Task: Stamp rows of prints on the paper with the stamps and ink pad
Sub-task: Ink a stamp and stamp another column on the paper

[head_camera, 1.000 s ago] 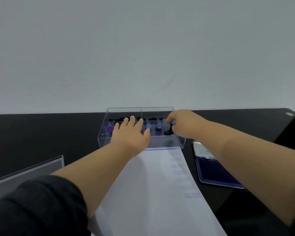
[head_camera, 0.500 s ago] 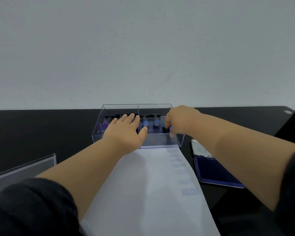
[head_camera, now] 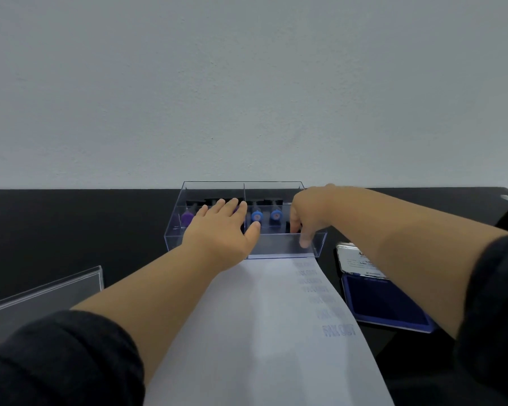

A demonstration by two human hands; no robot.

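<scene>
1. I see the stamps: two blue-capped stamps (head_camera: pixel 266 215) and a purple-capped stamp (head_camera: pixel 186 217) stand in the clear box (head_camera: pixel 282 247) at the paper's (head_camera: pixel 261 332) far edge.
2. My right hand (head_camera: pixel 308 213) reaches into the box's right end, fingers curled at a dark stamp (head_camera: pixel 288 227); grip I cannot tell.
3. My left hand (head_camera: pixel 222 230) lies flat, fingers straight, on the box.
4. The open ink pad (head_camera: pixel 384 303) sits right of the paper, which carries a column of blue prints (head_camera: pixel 320 297).
5. A clear lid (head_camera: pixel 41 300) lies left.
</scene>
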